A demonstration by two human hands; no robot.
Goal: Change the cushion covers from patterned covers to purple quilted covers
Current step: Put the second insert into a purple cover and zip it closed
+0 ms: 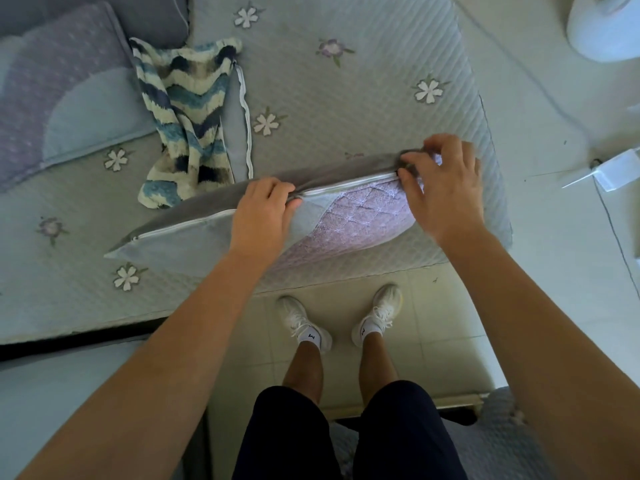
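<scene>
The cushion (346, 223) in its purple quilted cover lies on the flowered quilted seat (346, 81) just in front of me. My left hand (263, 209) pinches the cover's edge at the middle of the white zip (346, 183), and my right hand (443, 188) has its fingers curled, pinching the zip's right end. The zigzag patterned cover (187, 109) lies crumpled behind the cushion, touching its far edge.

Your single camera rides on your head, looking steeply down and forward, close above. The cushion (346, 223) sits near centre, your shoes (302, 322) at six o'clock, the quilted seat (346, 98) from nine to one.
</scene>
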